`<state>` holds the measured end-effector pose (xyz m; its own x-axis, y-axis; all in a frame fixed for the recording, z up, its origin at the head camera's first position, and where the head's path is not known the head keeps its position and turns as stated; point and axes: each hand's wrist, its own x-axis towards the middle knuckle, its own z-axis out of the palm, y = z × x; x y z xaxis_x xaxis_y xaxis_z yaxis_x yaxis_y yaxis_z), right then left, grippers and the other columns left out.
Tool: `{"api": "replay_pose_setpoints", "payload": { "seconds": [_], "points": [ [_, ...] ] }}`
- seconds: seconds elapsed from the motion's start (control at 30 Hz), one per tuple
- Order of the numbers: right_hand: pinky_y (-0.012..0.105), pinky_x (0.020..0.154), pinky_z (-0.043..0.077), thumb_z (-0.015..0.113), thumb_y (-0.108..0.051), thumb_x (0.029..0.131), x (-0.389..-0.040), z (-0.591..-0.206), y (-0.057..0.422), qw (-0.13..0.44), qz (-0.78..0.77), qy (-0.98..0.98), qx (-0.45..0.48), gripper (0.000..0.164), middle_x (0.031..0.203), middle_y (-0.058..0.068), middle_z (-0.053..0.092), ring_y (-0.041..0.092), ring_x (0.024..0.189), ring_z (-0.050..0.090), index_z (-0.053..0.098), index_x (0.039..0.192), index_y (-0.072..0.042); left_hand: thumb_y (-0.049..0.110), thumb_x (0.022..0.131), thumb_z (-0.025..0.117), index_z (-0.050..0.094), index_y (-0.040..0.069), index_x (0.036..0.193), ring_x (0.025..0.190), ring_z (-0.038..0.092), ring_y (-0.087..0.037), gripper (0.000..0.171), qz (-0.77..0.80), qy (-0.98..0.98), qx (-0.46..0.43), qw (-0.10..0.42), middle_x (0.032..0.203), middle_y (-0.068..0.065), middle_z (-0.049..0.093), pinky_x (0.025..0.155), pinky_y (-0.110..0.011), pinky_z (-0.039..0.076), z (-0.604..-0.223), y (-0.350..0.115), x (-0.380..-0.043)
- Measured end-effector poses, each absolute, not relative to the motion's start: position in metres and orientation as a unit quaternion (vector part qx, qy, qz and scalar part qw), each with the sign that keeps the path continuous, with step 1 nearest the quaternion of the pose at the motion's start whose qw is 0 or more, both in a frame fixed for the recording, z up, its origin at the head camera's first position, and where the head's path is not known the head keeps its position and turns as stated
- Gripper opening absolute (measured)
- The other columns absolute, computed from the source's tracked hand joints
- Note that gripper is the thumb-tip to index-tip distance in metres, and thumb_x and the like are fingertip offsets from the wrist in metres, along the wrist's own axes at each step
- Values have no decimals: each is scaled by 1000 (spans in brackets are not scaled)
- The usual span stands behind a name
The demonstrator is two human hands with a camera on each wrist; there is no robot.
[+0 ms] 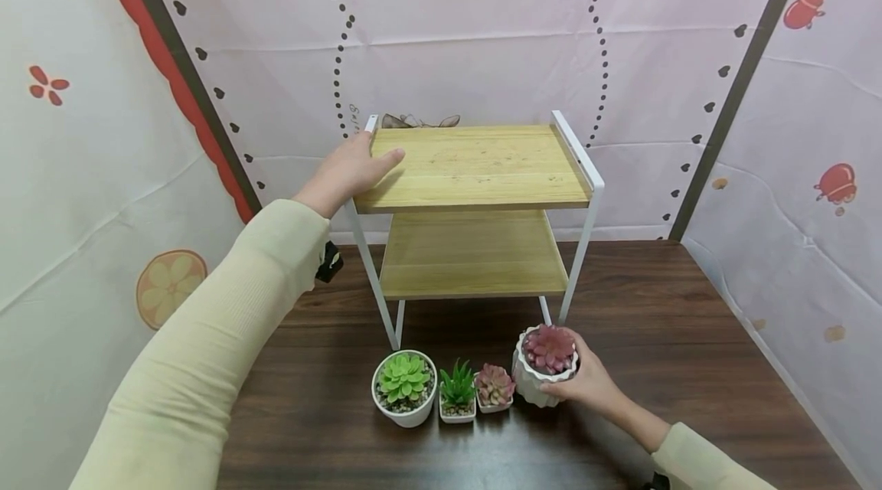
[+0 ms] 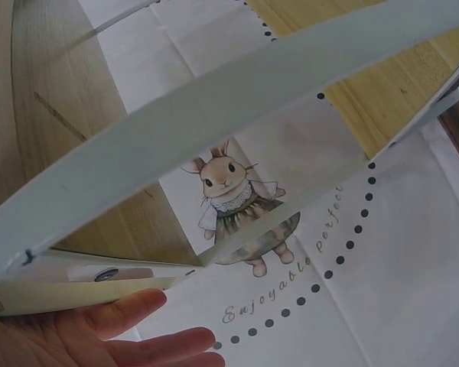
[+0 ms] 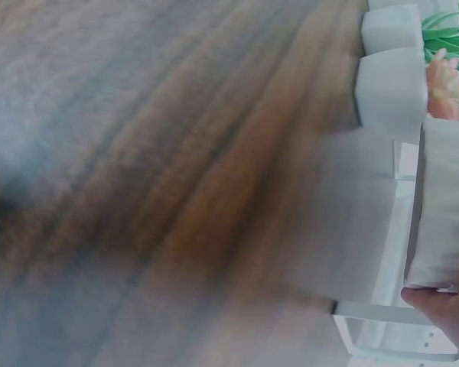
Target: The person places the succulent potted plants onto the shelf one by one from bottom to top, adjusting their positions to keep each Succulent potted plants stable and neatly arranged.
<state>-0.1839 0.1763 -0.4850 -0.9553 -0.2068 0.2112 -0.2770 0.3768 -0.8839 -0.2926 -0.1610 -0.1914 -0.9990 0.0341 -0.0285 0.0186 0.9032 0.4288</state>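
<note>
My left hand (image 1: 354,165) rests at the upper left side of a two-tier shelf (image 1: 482,168) with pale wood boards and a white frame. Its thumb reaches over the top board, and in the left wrist view its fingers (image 2: 161,348) lie straight along the outside of the white side rail. At the shelf's front right, my right hand (image 1: 586,379) grips a white ribbed pot (image 1: 534,387) with a dark pink succulent (image 1: 550,349). The right wrist view shows this pot (image 3: 447,210) lifted off the table, fingertips at its side.
Left of the held pot stand a small square pot with a pink succulent (image 1: 494,384), one with a spiky green plant (image 1: 458,387), and a round white pot (image 1: 411,419) with a green succulent. All are on the dark wood table (image 1: 331,413). Printed cloth (image 1: 468,8) hangs behind.
</note>
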Motion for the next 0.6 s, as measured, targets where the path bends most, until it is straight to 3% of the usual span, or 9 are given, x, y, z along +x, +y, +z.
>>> {"api": "replay_pose_setpoints", "payload": {
  "seconds": [0.23, 0.6],
  "points": [
    [21, 86, 45, 85, -9, 56, -183, -466, 177, 28, 544, -823, 160, 85, 120, 19, 55, 5, 102, 51, 40, 127, 3, 56, 91, 36, 12, -2, 145, 134, 24, -40, 83, 218, 976, 13, 13, 148, -23, 21, 107, -54, 25, -192, -162, -293],
    [21, 87, 44, 84, -9, 59, -179, -432, 167, 20, 554, -813, 179, 83, 120, 19, 54, 4, 103, 51, 39, 128, 2, 60, 90, 31, 10, -1, 145, 135, 19, -41, 85, 210, 978, 11, 7, 149, -22, 18, 108, -56, 20, -192, -161, -292]
  ]
}}
